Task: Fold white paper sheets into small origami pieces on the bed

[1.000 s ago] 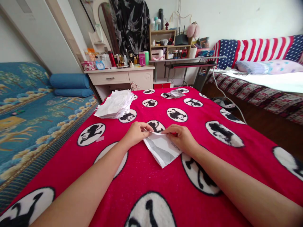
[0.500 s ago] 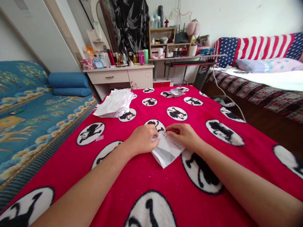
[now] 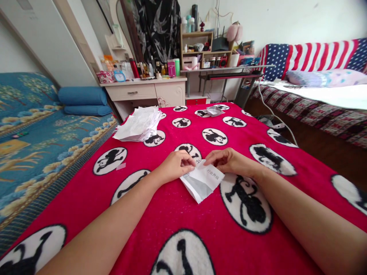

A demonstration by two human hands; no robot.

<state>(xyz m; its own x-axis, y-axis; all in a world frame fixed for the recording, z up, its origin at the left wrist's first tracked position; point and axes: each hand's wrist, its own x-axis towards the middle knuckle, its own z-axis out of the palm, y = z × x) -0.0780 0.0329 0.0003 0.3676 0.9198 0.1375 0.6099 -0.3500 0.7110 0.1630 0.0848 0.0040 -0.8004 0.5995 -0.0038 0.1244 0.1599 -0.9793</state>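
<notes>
Left hand (image 3: pixel 177 165): fingers bent, thumb and forefinger pinching the upper left edge of the paper.
Paper (image 3: pixel 202 181): between the two hands, low over the red cover; white with a grey area, a corner pointing toward the person, dark printed characters near its right side.
Right hand (image 3: pixel 232 160): fingers curled, forefinger touching the upper edge of the paper; I cannot tell whether the thumb pinches it from beneath.
Blue sofa (image 3: pixel 61 133): far left, patterned with trees and pale flowers, two blue bolsters (image 3: pixel 83 95) stacked at its end.
Pale scrap (image 3: pixel 120 166): flat on the red cover, partly over a white oval, left of the left hand.
Stack of papers (image 3: pixel 139 124): on the far left part of the cover, sheets unevenly layered, well apart from the hands.
Dressing table (image 3: pixel 143 93): behind the stack, its top crowded with bottles and boxes.
Red cover (image 3: pixel 160 229): spread beneath the hands, printed with black monkey figures in white ovals.
Wooden shelf (image 3: pixel 197 35): against the wall, right of a dark hanging cloth (image 3: pixel 157 30).
Grey-white folded piece (image 3: pixel 214 111): near the cover's far edge.
White cable (image 3: pixel 282 118): hanging down in front of the bed at right.
Pillow (image 3: pixel 327 78): on that bed, before a stars-and-stripes cloth (image 3: pixel 315 57).
</notes>
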